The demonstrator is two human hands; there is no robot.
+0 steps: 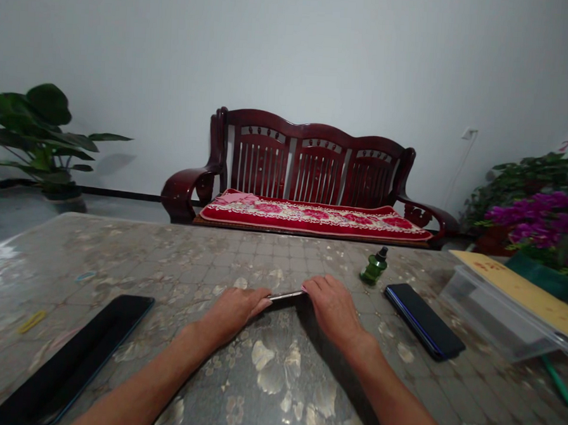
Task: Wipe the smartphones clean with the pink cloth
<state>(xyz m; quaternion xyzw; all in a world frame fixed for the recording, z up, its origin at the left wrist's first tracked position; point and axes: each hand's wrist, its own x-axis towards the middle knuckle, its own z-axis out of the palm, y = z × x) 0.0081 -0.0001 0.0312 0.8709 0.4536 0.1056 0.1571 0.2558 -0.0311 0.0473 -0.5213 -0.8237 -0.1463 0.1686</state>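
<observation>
Head view: both hands at centre of table (119, 261)
left hand (235, 310): pinching one end of thin slab (286, 295)
right hand (332, 306): pinching other end
thin slab: edge-on, low over table

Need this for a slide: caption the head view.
Left hand and right hand hold a thin flat device by its ends at a patterned table.

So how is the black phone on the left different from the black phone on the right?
The left phone looks bigger and lies nearer the camera; the right phone looks smaller and lies farther back, by the green bottle. The left phone's far end points right, the right phone's points left. Both are black, flat on the table and untouched.
</observation>
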